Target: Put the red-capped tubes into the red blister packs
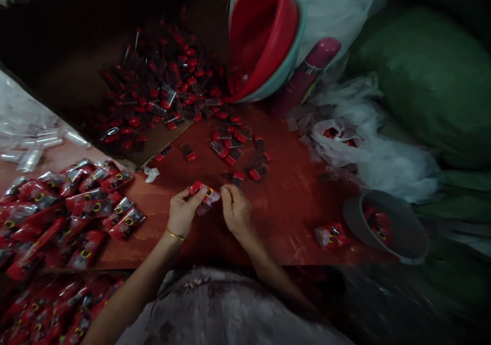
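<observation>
My left hand (pixel 181 214), with a gold bangle at the wrist, grips a small red printed packet (pixel 209 195) between thumb and fingers above the table. Beside the packet's right end, my right hand (pixel 237 214) has its fingers pinched together; whether they hold the packet's edge or something small is hidden. Just beyond both hands lie several small red-capped clear cases (pixel 259 171) with dark contents. A heap of filled red packets (pixel 86 207) is spread to the left of my left hand.
An open cardboard box (pixel 161 148) at the back left spills red-capped cases. Red (pixel 282 43) and teal basins (pixel 297 46) lean behind, near a pink spray can (pixel 307 71). White plastic bags (pixel 387 156), a grey tub (pixel 408 232) and a red packet bundle (pixel 330 236) are at right.
</observation>
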The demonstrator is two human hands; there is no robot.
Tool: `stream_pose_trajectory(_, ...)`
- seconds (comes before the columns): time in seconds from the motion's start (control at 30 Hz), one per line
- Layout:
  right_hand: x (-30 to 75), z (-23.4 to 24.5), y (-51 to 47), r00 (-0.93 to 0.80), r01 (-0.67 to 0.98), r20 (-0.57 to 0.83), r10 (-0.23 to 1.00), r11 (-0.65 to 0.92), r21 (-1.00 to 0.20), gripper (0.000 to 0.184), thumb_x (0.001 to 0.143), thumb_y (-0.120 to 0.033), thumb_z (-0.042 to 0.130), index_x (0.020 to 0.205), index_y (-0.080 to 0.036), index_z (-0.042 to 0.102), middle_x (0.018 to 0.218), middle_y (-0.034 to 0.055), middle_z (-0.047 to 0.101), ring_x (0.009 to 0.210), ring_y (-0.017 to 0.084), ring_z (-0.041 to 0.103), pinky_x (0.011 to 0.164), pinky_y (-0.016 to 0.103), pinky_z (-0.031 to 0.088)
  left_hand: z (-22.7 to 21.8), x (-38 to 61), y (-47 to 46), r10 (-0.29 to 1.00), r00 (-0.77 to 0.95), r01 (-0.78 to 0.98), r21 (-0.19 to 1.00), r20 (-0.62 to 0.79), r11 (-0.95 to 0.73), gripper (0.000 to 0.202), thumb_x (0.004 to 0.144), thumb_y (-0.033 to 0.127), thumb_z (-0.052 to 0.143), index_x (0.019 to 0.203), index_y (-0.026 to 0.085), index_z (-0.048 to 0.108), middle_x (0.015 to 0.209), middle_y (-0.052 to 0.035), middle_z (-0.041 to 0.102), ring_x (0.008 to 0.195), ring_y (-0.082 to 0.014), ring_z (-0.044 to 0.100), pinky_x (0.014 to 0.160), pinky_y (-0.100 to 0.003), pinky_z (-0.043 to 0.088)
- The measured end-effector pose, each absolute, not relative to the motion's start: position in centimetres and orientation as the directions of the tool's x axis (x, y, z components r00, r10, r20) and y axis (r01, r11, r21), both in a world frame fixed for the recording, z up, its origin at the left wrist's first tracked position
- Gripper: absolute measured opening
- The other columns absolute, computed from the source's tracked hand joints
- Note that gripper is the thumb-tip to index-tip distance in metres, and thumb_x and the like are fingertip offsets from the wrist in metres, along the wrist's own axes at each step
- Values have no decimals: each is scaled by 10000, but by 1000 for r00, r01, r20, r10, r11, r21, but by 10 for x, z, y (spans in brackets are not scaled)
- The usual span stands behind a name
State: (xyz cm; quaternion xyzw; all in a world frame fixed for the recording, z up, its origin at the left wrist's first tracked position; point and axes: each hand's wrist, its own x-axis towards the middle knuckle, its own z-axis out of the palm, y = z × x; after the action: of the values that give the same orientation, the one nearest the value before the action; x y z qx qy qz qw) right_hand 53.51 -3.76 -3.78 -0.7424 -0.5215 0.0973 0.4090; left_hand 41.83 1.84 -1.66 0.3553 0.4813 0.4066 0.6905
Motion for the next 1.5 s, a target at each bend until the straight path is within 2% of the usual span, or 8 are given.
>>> stream_pose_trajectory(0.13,563,-44,-38,524,832,292,800,-407,-376,547,793,-536,490,1135,-110,514,1024,191,592,890,291,542,738,390,406,-10,417,24,830,217,-280,781,-514,558,424,392,386,839,677,117,677,614,-18,661,491,-85,553,511,-213,468)
stream_pose_trajectory(0.27,577,-57,-35,486,867,257,835,-425,-259,362,827,-338,463,1087,-106,561,968,183,619,856,276,555,735,388,407,-6,415,25,704,371,-248,667,-605,703,380,488,413,806,684,129,647,601,-21,654,497,-90,570,498,-210,470)
stream_pose_trajectory(0.4,586,-55,-47,471,794,222,854,-301,-528,279,825,-246,388,950,-118,603,820,115,652,705,205,587,659,324,441,-5,412,23,688,393,-246,651,-610,718,374,495,420,803,677,137,640,595,-14,654,496,-89,571,497,-203,468)
stream_pose_trajectory(0.5,586,-39,-70,412,572,122,903,-153,-806,268,869,-304,361,924,-166,585,636,11,610,540,142,561,547,258,449,-4,409,23,714,355,-240,680,-603,693,397,462,413,818,676,125,649,585,-16,645,492,-85,560,480,-193,445)
stream_pose_trajectory(0.57,581,-25,-87,336,437,54,940,-105,-893,255,885,-327,360,912,-187,572,546,-33,568,459,116,536,497,230,442,-3,408,23,734,334,-213,712,-591,670,406,448,418,821,658,115,652,547,-12,625,476,-78,542,462,-183,419)
stream_pose_trajectory(0.9,562,-9,-100,198,337,-21,980,-88,-937,201,857,-325,431,876,-198,585,538,-38,575,360,67,462,372,173,359,-7,407,19,799,377,-95,839,-468,536,399,465,447,799,636,101,698,563,-29,639,463,-75,497,450,-199,386)
stream_pose_trajectory(1.2,554,-20,-88,234,41,-162,959,-176,-983,308,860,-452,413,863,-183,563,494,-56,499,367,66,439,344,160,322,-1,410,7,808,409,-197,823,-425,533,371,453,340,827,739,136,707,698,-11,684,581,-86,562,591,-207,468)
stream_pose_trajectory(1.5,533,-26,-80,433,256,10,901,-113,-960,269,901,-387,367,916,-176,534,547,-50,509,382,62,443,395,179,367,-16,419,-7,836,345,-290,799,-426,527,361,437,296,835,726,130,697,723,-21,706,644,-118,606,697,-251,480)
